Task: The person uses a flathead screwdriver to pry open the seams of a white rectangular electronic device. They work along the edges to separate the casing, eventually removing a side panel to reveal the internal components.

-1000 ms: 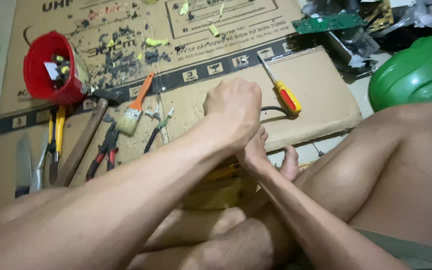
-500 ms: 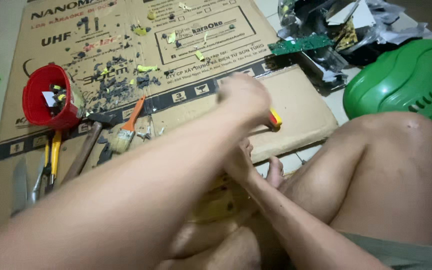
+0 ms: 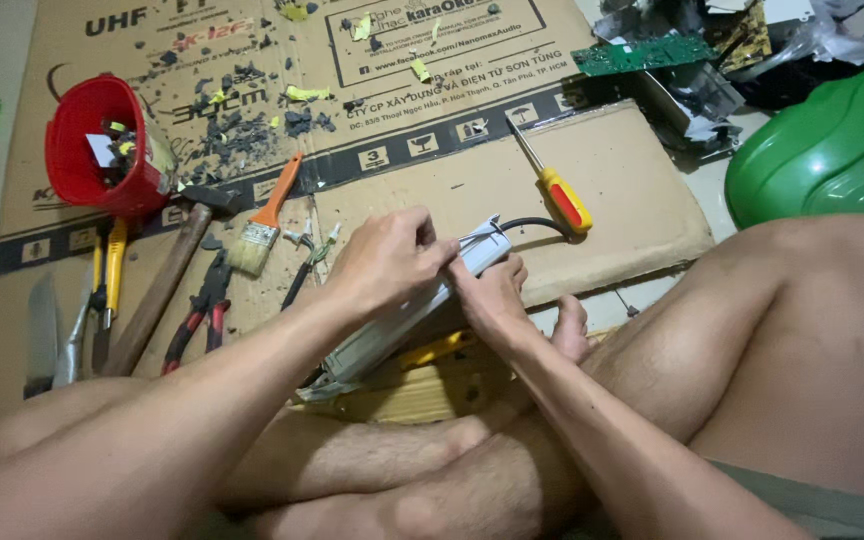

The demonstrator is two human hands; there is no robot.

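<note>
I see both hands gripping the metal box (image 3: 407, 315): left hand (image 3: 387, 262) pinching its top, right hand (image 3: 492, 295) beneath; it looks stiff, fairly light, sharp-edged.

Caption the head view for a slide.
Both hands, left and right, hold a grey metal unit over cardboard strewn with tools.

Your arms are bare to past the elbow, with no sleeves, watch, rings or gloves on your left hand (image 3: 387, 262) or right hand (image 3: 497, 300). Your legs are bare too, with fine hair on the shins. Grey-green shorts (image 3: 812, 500) show at your thigh. One bare foot (image 3: 570, 328) shows its toes.
</note>
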